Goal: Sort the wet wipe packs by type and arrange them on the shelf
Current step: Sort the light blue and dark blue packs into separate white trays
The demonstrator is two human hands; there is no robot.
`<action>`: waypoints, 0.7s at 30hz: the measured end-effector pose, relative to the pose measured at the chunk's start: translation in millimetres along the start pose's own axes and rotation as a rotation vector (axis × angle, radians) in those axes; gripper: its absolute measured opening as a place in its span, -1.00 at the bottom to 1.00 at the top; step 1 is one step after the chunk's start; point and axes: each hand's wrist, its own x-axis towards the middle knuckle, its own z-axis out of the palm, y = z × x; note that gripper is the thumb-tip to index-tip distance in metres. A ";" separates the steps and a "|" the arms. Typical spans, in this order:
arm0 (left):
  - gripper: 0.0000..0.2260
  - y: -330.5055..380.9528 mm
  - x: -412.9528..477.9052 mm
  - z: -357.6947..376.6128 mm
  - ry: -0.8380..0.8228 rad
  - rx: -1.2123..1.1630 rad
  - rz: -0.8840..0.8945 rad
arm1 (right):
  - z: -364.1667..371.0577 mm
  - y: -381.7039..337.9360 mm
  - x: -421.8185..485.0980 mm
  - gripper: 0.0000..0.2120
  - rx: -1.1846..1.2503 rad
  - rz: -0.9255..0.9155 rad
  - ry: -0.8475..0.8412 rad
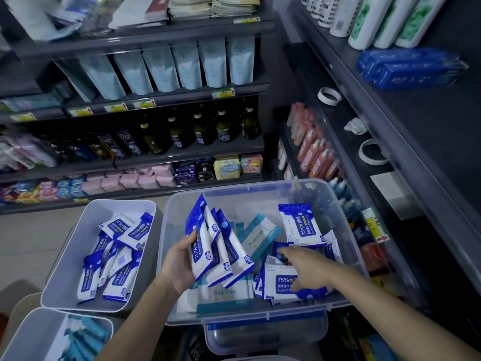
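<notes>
A clear plastic bin holds mixed wet wipe packs: blue-and-white alcohol wipe packs and teal-and-white packs. My left hand is shut on a fanned bunch of blue alcohol wipe packs over the bin's left side. My right hand reaches down into the bin with its fingers on a blue alcohol pack lying there; whether it grips the pack I cannot tell. A white tub to the left holds several blue alcohol packs. Another white tub at lower left holds teal packs.
Dark shelves stand ahead with pouches, dark bottles and soap bars. The right-hand shelf carries white bottles, blue boxes, tape rings and pink bottles. A second clear bin sits under the first.
</notes>
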 end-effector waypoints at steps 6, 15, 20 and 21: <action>-0.25 6.0 -0.9 2.2 0.039 0.045 0.045 | -8.4 -10.0 8.1 -0.69 -0.029 0.019 -0.055; -0.58 13.8 -4.5 10.8 -0.005 0.000 0.028 | -44.5 -5.8 -16.7 -0.73 1.632 0.072 0.176; -0.75 23.5 -13.9 14.4 -0.057 -0.025 0.074 | -40.0 -29.3 -16.4 -0.70 2.011 0.142 0.089; -0.76 27.3 -16.7 14.1 -0.062 -0.028 0.085 | -41.3 -36.3 -15.4 -0.71 1.999 0.132 0.090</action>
